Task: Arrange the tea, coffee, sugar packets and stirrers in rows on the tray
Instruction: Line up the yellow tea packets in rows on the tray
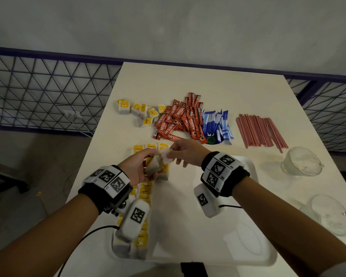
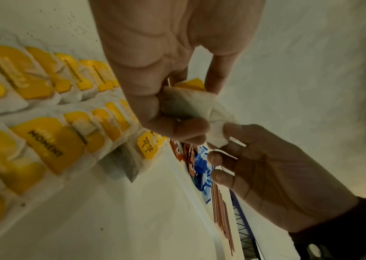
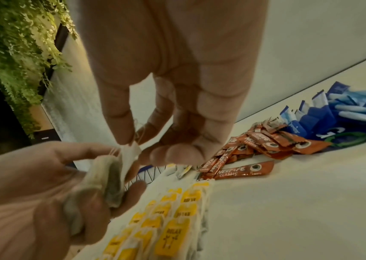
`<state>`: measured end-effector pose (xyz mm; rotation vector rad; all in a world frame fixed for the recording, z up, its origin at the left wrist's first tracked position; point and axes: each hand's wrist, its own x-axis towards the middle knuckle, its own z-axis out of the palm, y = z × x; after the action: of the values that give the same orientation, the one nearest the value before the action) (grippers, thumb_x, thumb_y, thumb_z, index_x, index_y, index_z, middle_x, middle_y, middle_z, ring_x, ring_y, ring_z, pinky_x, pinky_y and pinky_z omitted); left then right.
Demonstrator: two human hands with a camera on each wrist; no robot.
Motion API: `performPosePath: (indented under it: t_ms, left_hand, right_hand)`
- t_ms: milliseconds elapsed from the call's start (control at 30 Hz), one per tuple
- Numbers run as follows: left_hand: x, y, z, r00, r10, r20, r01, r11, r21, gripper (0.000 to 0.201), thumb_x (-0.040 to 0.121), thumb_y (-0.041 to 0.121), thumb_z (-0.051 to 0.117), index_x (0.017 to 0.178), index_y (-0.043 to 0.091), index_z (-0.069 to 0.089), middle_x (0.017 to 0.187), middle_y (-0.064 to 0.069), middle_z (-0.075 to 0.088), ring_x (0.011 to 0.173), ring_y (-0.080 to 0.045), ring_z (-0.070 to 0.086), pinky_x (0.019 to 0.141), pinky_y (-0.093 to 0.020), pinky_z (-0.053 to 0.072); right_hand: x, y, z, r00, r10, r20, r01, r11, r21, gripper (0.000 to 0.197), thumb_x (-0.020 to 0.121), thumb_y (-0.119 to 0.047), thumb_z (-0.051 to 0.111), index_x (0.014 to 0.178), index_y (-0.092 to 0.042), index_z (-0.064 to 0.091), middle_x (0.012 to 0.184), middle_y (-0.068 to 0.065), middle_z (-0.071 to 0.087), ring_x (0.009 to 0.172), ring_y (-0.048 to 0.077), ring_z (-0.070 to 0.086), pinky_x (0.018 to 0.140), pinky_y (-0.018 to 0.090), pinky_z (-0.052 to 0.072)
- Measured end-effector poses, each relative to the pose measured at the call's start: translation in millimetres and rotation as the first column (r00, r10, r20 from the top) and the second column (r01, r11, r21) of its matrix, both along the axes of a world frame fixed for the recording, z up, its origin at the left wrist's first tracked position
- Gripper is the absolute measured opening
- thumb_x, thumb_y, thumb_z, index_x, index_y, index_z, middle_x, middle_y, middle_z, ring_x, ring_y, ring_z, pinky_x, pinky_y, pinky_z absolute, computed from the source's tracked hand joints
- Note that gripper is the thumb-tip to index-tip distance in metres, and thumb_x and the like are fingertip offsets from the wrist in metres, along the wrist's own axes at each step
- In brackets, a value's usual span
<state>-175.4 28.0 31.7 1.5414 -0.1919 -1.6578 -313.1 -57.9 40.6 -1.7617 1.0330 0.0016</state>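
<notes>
My left hand [image 1: 142,166] grips a small bunch of tea bags [image 1: 155,165] above the white tray [image 1: 254,254]. My right hand [image 1: 180,152] pinches the white end of one tea bag [image 2: 216,139] in that bunch, between thumb and forefinger [image 3: 119,126]. Two rows of yellow-tagged tea bags [image 1: 143,196] lie along the tray's left side, also seen in the left wrist view as tea bag rows [image 2: 50,109]. Loose tea bags [image 1: 140,112], red coffee sticks [image 1: 178,120], blue sugar packets [image 1: 216,124] and pink stirrers [image 1: 260,130] lie in piles on the table beyond the tray.
Two clear glass cups [image 1: 301,161] [image 1: 328,214] stand at the table's right side. A wire fence [image 1: 38,92] runs behind the table [image 1: 188,80]. A cable and socket [image 1: 72,114] lie on the floor to the left. Green foliage [image 3: 17,61] shows in the right wrist view.
</notes>
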Motion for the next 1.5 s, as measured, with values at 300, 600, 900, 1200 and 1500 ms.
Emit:
performPosePath:
  t_ms: [300, 600, 900, 1200, 1500]
  left_hand:
    - [-2, 1, 0, 0.987, -0.042, 0.153, 0.038, 0.999, 0.029, 0.009, 0.085, 0.028, 0.06, 0.085, 0.02, 0.056, 0.063, 0.001, 0.051, 0.045, -0.011, 0.044, 0.041, -0.017, 0.029]
    - [-11, 13, 4, 0.695, -0.324, 0.642, 0.477, 0.876, -0.074, 0.028, 0.076, 0.035, 0.072, 0.101, 0.027, 0.062, 0.081, 0.008, 0.055, 0.073, -0.006, 0.052, 0.06, -0.015, 0.042]
    - [5, 13, -2, 0.72, -0.222, 0.657, 0.387, 0.915, -0.115, 0.021, 0.089, 0.014, 0.059, 0.07, 0.023, 0.058, 0.063, 0.0, 0.05, 0.037, -0.001, 0.041, 0.039, -0.012, 0.03]
    - [14, 16, -5, 0.753, -0.341, 0.562, 0.456, 0.887, -0.073, 0.024, 0.091, 0.02, 0.057, 0.068, 0.013, 0.057, 0.052, 0.005, 0.047, 0.041, -0.006, 0.036, 0.038, -0.014, 0.026]
    - [18, 20, -5, 0.527, -0.422, 0.738, 0.636, 0.771, -0.014, 0.017, 0.088, 0.028, 0.061, 0.071, 0.028, 0.059, 0.066, 0.006, 0.056, 0.057, -0.006, 0.049, 0.053, -0.013, 0.037]
  right_hand:
    - [-8, -5, 9, 0.985, -0.143, 0.096, 0.139, 0.989, 0.049, 0.019, 0.088, -0.009, 0.059, 0.074, -0.016, 0.047, 0.066, 0.002, 0.056, 0.047, 0.005, 0.053, 0.047, 0.019, 0.046]
    - [-5, 4, 14, 0.984, -0.152, 0.094, 0.145, 0.986, 0.079, 0.016, 0.085, -0.004, 0.059, 0.096, -0.012, 0.05, 0.066, 0.003, 0.059, 0.038, 0.002, 0.052, 0.044, 0.019, 0.045]
    - [-6, 14, 18, 0.968, -0.181, 0.176, 0.152, 0.974, 0.17, 0.025, 0.09, -0.016, 0.057, 0.113, -0.013, 0.047, 0.073, 0.004, 0.062, 0.057, 0.013, 0.057, 0.05, 0.022, 0.047]
    - [-15, 19, 13, 0.987, -0.115, 0.109, 0.122, 0.991, -0.055, 0.03, 0.091, -0.016, 0.057, 0.12, -0.009, 0.056, 0.08, -0.004, 0.056, 0.069, 0.011, 0.052, 0.059, 0.017, 0.045]
    - [-3, 36, 8, 0.999, -0.017, -0.027, 0.01, 0.97, -0.243, 0.023, 0.083, -0.019, 0.067, 0.102, -0.005, 0.069, 0.093, 0.009, 0.066, 0.082, 0.01, 0.053, 0.063, 0.008, 0.038]
